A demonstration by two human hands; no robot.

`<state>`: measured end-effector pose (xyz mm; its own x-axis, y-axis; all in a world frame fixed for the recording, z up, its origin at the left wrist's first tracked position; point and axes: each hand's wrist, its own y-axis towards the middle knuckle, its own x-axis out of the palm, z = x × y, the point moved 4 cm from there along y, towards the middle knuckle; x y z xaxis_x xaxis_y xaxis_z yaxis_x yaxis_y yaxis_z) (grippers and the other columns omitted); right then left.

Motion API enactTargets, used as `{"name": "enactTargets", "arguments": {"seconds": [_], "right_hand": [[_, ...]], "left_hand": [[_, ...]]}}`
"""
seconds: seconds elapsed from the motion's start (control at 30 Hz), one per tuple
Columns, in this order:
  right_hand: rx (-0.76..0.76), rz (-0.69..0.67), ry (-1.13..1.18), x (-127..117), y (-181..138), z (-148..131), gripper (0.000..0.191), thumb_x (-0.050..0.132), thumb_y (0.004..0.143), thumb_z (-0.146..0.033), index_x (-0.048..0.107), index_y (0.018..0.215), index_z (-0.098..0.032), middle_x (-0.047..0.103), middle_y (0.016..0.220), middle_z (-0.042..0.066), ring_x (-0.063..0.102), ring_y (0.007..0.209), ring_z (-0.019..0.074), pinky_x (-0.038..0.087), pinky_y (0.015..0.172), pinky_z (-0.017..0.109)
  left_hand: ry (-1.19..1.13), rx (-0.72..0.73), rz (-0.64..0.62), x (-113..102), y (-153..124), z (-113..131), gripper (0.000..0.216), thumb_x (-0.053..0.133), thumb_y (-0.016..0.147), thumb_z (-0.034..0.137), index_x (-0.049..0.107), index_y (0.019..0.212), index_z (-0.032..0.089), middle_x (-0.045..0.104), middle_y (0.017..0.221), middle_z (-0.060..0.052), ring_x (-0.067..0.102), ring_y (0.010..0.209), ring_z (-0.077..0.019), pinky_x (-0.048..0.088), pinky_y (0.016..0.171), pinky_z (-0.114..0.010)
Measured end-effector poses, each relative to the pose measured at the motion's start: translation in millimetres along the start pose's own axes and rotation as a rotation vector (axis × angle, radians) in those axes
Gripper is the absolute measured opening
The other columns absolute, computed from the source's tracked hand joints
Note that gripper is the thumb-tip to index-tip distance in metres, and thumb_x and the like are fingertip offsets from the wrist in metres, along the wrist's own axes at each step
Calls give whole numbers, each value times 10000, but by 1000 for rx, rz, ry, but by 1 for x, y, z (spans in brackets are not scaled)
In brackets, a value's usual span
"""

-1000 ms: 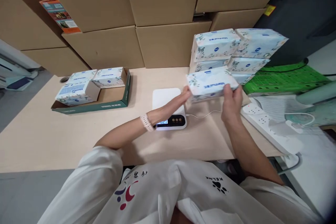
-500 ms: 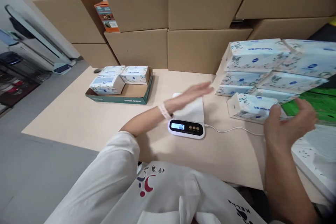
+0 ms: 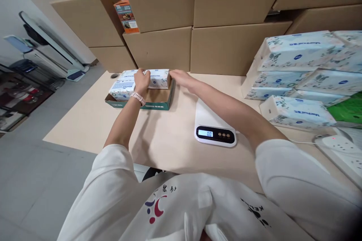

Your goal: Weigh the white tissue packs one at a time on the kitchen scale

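My left hand [image 3: 141,81] is curled over the top of a white-and-blue tissue pack [image 3: 158,78] that lies in a shallow green cardboard tray [image 3: 158,104] at the far side of the table. My right hand [image 3: 181,77] reaches across with its fingers stretched out, their tips against the right end of that same pack at the tray's rim. Two more packs [image 3: 122,89] lie in the tray to the left. A white digital scale [image 3: 215,130] reading 0.0 sits bare below my right forearm.
A stack of tissue packs [image 3: 296,51] stands at the right, with one loose pack [image 3: 294,111] in front of it. A white power strip [image 3: 342,147] lies at the right edge. Cardboard boxes [image 3: 226,47] wall the back. The table drops to grey floor on the left.
My right hand let go of the pack now lying loose by the stack. Both hands then swung left to the green tray. The scale reading fell to 0.0.
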<state>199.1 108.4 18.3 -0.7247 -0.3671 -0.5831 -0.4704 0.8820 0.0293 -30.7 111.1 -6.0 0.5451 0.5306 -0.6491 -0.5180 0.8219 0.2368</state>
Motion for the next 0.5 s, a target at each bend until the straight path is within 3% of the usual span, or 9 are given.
{"name": "enactTargets", "arguments": {"seconds": [0.1, 0.17, 0.33, 0.5], "right_hand": [[10, 47, -159, 24, 36, -9, 449, 342, 1082, -383, 657, 1325, -173, 675, 1520, 143, 497, 1545, 328, 150, 1359, 628], [3, 45, -227, 35, 46, -7, 486, 329, 1084, -402, 634, 1365, -148, 649, 1548, 165, 434, 1592, 342, 8, 1366, 637], [-52, 0, -326, 51, 52, 7, 662, 279, 1077, -520, 584, 1434, -53, 671, 1495, 228, 380, 1619, 339, -112, 1356, 603], [-16, 36, -305, 56, 56, 13, 810, 187, 1058, -651, 548, 1490, -69, 637, 1537, 223, 385, 1615, 334, -116, 1357, 598]], "left_hand": [[182, 17, -63, 7, 15, 7, 438, 565, 907, 286, 692, 1253, 48, 682, 1417, -295, 461, 1514, -451, 275, 1303, -542], [229, 10, -93, 10, 24, 9, 440, 596, 872, 285, 699, 1207, 21, 683, 1382, -335, 467, 1501, -474, 260, 1297, -550], [199, -19, -128, 15, 36, 11, 472, 686, 810, 281, 669, 1172, -22, 618, 1421, -415, 400, 1543, -528, 274, 1267, -608], [-121, -8, -138, 19, 40, 8, 305, 776, 776, 273, 679, 989, 77, 674, 1349, -365, 428, 1534, -542, 225, 1283, -664]]}}
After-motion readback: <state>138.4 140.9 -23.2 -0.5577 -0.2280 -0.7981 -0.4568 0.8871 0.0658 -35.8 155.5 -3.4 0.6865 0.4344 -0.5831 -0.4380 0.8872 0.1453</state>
